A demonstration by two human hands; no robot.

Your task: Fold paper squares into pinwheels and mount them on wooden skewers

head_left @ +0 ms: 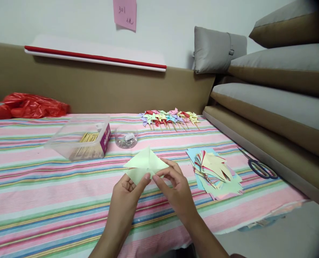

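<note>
Pale green paper (144,161), between and just beyond both hands (129,188) (178,186), each pinching its near edge

The green sheet (144,160) is showing smooth, matt paper. The striped cover (67,195) is presenting matt cloth. The red bag (35,106) is exhibiting glossy, crinkled plastic.

Soft, even light; a faint shadow under the pink note (125,15) at top centre; glints on the red bag (35,106) at left; right-hand corners dark, blurred.
</note>
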